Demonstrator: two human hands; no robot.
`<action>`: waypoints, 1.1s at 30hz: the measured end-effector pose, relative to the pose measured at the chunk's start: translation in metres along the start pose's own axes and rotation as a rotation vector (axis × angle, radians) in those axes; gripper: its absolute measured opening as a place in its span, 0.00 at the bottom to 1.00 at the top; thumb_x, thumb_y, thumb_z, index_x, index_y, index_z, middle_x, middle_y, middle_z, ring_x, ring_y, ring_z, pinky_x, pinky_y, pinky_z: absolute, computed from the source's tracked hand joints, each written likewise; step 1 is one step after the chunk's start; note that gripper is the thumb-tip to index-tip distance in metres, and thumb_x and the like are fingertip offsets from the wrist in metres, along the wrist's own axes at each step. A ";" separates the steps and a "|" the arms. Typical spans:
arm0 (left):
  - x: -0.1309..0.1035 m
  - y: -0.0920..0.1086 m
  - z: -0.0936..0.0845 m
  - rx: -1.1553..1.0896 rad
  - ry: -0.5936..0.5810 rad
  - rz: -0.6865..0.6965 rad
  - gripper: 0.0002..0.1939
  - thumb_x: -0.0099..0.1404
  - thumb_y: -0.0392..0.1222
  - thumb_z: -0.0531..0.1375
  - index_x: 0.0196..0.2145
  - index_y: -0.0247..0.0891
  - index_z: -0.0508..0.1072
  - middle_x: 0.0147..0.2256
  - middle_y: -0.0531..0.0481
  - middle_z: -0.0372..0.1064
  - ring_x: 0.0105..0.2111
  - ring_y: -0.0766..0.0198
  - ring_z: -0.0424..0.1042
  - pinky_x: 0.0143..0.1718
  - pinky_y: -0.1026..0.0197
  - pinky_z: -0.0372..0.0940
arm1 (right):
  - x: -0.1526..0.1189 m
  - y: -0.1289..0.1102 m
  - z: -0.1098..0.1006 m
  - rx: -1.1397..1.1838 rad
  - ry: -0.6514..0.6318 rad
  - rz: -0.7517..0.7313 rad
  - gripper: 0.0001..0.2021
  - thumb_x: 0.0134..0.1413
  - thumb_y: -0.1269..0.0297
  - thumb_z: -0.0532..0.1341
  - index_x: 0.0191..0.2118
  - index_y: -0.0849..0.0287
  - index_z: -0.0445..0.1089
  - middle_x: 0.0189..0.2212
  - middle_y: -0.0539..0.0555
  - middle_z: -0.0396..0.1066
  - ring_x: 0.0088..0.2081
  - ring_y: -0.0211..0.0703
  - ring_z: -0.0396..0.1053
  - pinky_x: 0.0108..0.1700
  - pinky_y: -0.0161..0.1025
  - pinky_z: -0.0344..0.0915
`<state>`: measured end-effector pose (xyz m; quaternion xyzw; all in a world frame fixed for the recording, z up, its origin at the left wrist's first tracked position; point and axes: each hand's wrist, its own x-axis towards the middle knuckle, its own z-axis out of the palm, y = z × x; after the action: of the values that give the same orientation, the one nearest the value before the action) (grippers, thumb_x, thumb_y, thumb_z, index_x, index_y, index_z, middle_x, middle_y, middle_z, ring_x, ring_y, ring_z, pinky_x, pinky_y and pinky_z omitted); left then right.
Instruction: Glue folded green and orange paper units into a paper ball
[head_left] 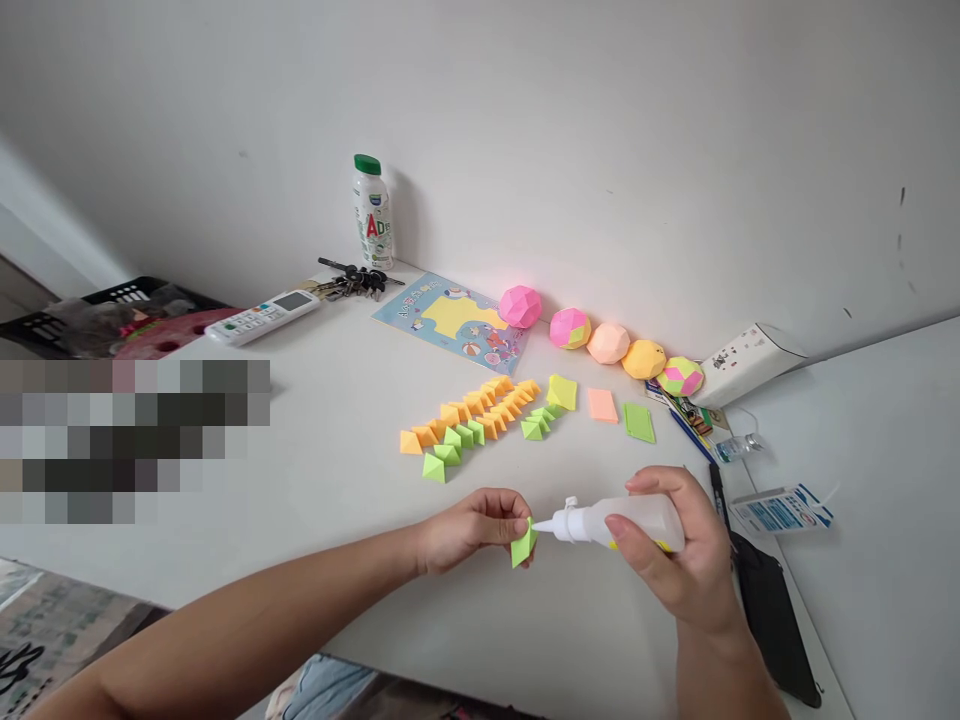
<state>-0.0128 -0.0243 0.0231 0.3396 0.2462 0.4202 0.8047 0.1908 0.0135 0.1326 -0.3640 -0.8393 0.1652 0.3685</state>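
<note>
The left hand, thumb pressed against curled fingers, pinches a folded light-green paper piece, creased and pointed at its lower corner, above the worktop. The right hand curls around a white squeeze bottle, nozzle tip at the paper's upper edge.

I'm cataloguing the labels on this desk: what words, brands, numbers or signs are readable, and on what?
"AD": green-capped bottle; its smaller print is unreadable.
Blue card: lettering too small to read.
Remote control: button markings too small.
Blue-and-white packet: print too blurred.
Squeeze bottle: no readable text.
Any other print: too small.
</note>
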 end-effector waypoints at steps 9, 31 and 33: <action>0.000 0.001 0.001 0.008 0.011 -0.008 0.11 0.56 0.45 0.63 0.28 0.34 0.69 0.24 0.49 0.71 0.28 0.63 0.69 0.36 0.59 0.61 | 0.002 0.000 0.002 0.078 -0.020 0.050 0.08 0.49 0.64 0.62 0.36 0.55 0.63 0.29 0.50 0.64 0.26 0.39 0.63 0.25 0.34 0.59; -0.006 -0.008 0.000 1.098 0.152 0.502 0.17 0.64 0.44 0.54 0.50 0.41 0.70 0.52 0.38 0.64 0.53 0.48 0.58 0.55 0.46 0.50 | 0.024 0.027 0.033 1.207 -0.062 0.702 0.17 0.50 0.48 0.61 0.31 0.58 0.63 0.22 0.49 0.64 0.20 0.35 0.58 0.22 0.34 0.57; -0.010 -0.006 0.001 1.011 0.196 0.561 0.26 0.65 0.45 0.53 0.60 0.42 0.57 0.59 0.38 0.54 0.58 0.48 0.51 0.58 0.45 0.47 | 0.015 0.023 0.055 1.268 -0.203 0.682 0.17 0.48 0.49 0.63 0.32 0.58 0.63 0.27 0.52 0.68 0.25 0.38 0.64 0.28 0.37 0.62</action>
<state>-0.0139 -0.0354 0.0206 0.6930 0.3902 0.4768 0.3743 0.1543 0.0403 0.0903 -0.3049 -0.4521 0.7585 0.3569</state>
